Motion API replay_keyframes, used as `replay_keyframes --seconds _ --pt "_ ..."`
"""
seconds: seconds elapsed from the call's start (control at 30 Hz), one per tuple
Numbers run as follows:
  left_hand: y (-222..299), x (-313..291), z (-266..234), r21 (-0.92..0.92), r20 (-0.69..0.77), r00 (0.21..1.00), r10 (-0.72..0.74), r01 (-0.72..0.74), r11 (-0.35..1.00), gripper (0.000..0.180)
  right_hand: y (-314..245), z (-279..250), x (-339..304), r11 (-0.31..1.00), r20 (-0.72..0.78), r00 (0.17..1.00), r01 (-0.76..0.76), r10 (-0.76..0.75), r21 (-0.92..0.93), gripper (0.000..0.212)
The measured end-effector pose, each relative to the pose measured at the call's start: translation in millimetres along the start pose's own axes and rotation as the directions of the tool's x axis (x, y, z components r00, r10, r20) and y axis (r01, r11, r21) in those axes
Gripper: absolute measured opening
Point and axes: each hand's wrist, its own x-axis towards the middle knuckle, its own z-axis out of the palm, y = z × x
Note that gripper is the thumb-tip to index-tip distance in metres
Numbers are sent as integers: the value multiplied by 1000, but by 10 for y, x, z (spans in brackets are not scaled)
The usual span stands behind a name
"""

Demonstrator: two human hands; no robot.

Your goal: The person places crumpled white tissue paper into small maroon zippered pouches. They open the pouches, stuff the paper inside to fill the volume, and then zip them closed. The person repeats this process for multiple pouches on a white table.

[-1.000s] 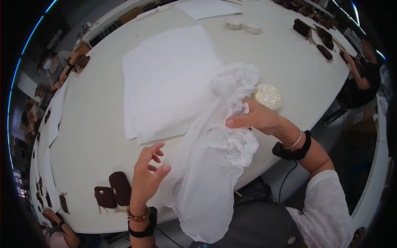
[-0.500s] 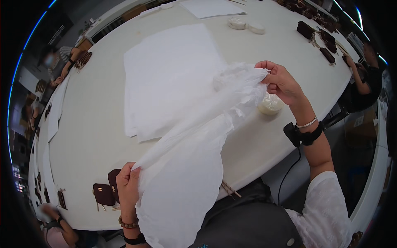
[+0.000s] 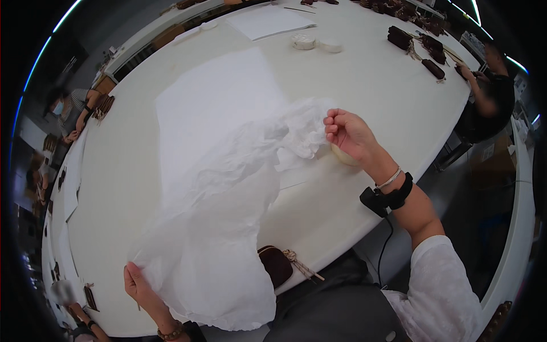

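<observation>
A crumpled sheet of thin white tissue paper [image 3: 228, 245] hangs between my hands over the table's near edge. My left hand [image 3: 141, 288] pinches its lower left edge. At its bunched far right end my right hand [image 3: 350, 135] is closed, fingertips pressed together on the paper. Just beneath the right hand a pale tape roll [image 3: 344, 155] shows in part. A dark brown pouch [image 3: 277, 268] with a tan cord lies at the near table edge, partly covered by the sheet. Beyond the sheet lies a flat stack of white paper [image 3: 213, 94], its near part hidden.
Two pale tape rolls [image 3: 303, 41] and another white paper stack [image 3: 270, 21] lie farther back on the white table [image 3: 122, 188]. Brown pouches [image 3: 400, 37] are grouped at the far right. People sit at the left and right edges. A black cable [image 3: 383, 251] hangs below my right forearm.
Both hands have moved left and lower in the picture, and the tissue paper has spread more loosely. The pouch by the near edge has come into sight; the pouches beside my left hand are covered.
</observation>
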Motion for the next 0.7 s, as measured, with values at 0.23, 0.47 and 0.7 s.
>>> replay_keyframes --seconds 0.23,0.47,0.7 --pt "-173 -112 425 -27 109 991 -80 83 996 36 320 815 -674 311 661 682 732 -313 -607 23" --pt "-56 -158 340 -319 83 954 -289 300 899 29 746 434 -318 -518 792 602 711 101 -474 24" --pt "-48 -5 43 -505 10 949 -315 277 817 33 609 189 -491 -649 678 735 521 10 -555 28"
